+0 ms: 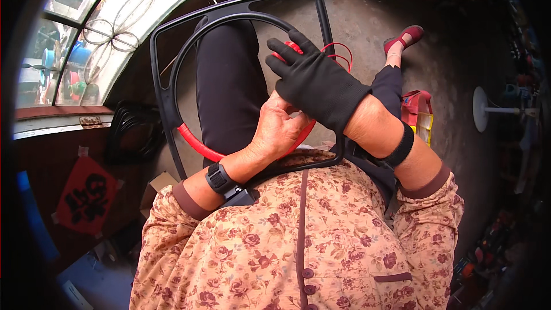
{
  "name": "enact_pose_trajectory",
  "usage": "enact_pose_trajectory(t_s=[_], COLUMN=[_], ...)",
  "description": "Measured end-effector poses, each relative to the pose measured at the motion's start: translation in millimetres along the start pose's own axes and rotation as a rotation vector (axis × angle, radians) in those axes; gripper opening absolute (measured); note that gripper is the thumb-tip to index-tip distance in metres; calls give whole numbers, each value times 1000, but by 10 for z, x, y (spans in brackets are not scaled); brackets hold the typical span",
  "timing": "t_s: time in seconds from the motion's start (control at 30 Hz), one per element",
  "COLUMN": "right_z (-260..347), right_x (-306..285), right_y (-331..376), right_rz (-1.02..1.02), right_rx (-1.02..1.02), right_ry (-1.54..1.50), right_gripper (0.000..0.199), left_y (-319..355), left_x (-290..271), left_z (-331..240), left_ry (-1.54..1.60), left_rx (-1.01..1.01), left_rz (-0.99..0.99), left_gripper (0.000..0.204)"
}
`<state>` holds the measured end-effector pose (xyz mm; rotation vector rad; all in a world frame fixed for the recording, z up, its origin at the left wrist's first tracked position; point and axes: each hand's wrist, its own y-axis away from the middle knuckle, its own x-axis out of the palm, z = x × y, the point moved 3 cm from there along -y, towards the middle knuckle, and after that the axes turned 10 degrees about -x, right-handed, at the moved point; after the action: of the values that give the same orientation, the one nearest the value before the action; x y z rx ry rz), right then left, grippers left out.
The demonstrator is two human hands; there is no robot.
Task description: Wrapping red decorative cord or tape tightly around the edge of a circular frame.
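A black frame [321, 11], squarish with a round ring [175, 74] inside it, rests across my lap against my body. The ring's near part is covered by a tight red wrapping [198, 144]. My bare left hand [272, 126] is closed in a pinch at the ring's right side, where the red covering runs beneath my thumb. Just above it, my right hand [324, 83], in a black glove, curls around a bundle of red cord [287, 51]. Thin loops of that cord [344, 51] stick out past the glove. The gloved palm hides where the two hands meet.
Several black frames [132, 132] are stacked at the left, below a window [115, 34] with a metal grille. A cardboard box [163, 181] stands by my left elbow. To the right are a red and yellow bag [418, 109] and a round white object on a stem [481, 109].
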<state>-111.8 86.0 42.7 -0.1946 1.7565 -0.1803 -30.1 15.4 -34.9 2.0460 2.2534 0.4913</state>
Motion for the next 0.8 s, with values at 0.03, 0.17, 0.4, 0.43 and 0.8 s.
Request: enact_pose_trajectory(t_s=[0.03,0.17,0.4,0.43,0.8], right_z=[-6,-211,251,316,358], right_x=[-10,-293,-542,-444,-345], right_y=[-6,268,754,792,1608], right_rz=[22,-168,-35,-36,-1420], right_rx=[25,242,390,398,1248], right_ry=[-79,-129,-408,-404,-1758], right_gripper=[25,43,40,40,37], left_y=[15,30,13,12,21], left_x=[1,-1,41,65,109], left_z=[-57,-146,-99,-123,-130], left_ry=[4,-85,236,232,354], left_rx=[-2,-88,-173,-174,-526], left_rz=[0,85,234,243,238], left_gripper=[23,12,18,18,19])
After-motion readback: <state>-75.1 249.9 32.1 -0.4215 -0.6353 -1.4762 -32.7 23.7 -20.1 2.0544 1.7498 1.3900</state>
